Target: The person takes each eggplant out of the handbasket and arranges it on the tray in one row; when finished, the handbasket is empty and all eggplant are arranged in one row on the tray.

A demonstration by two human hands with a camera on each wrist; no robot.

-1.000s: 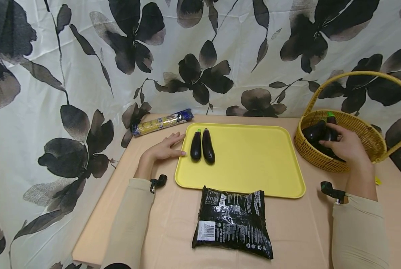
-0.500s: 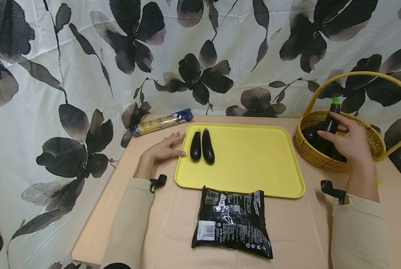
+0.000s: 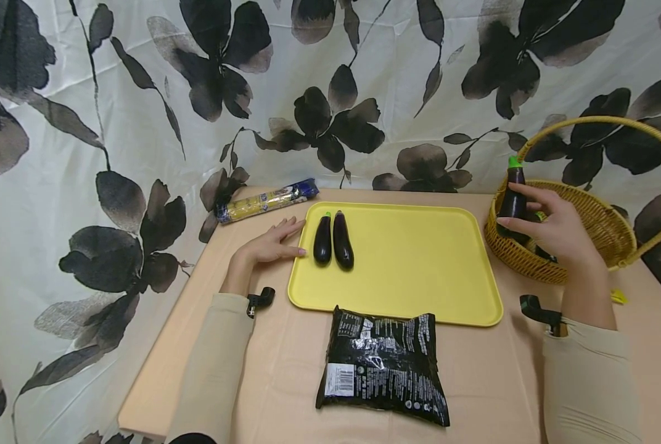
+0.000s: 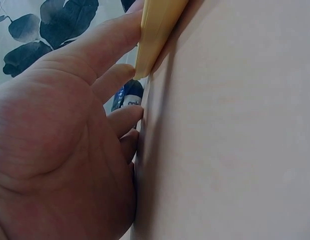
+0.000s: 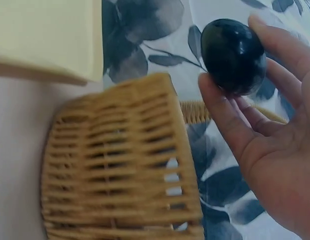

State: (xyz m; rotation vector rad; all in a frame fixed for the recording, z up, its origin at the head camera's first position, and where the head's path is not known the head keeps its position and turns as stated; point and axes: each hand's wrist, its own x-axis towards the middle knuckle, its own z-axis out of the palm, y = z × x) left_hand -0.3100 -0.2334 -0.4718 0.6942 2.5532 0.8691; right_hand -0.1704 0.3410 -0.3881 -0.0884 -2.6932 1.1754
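In the head view my right hand (image 3: 558, 225) pinches a dark eggplant (image 3: 512, 200) with a green stem end, holding it tilted above the left rim of the wicker basket (image 3: 613, 228). The right wrist view shows the rounded end of this eggplant (image 5: 234, 57) between thumb and fingers. My left hand (image 3: 272, 243) rests at the left edge of the yellow tray (image 3: 419, 265), fingers fairly straight, the thumb touching the rim. Two more eggplants lie side by side on the tray's left part, a shorter one (image 3: 322, 240) and a longer one (image 3: 343, 240).
A black printed bag (image 3: 386, 370) lies in front of the tray. Behind its left corner lies a yellow and blue packet (image 3: 268, 202). More items, partly hidden by my hand, sit in the basket. A small yellow object (image 3: 618, 297) lies right of the right wrist.
My right hand has lifted the eggplant out from among the basket's contents and moved it left over the rim. The left hand and the tray have stayed put.
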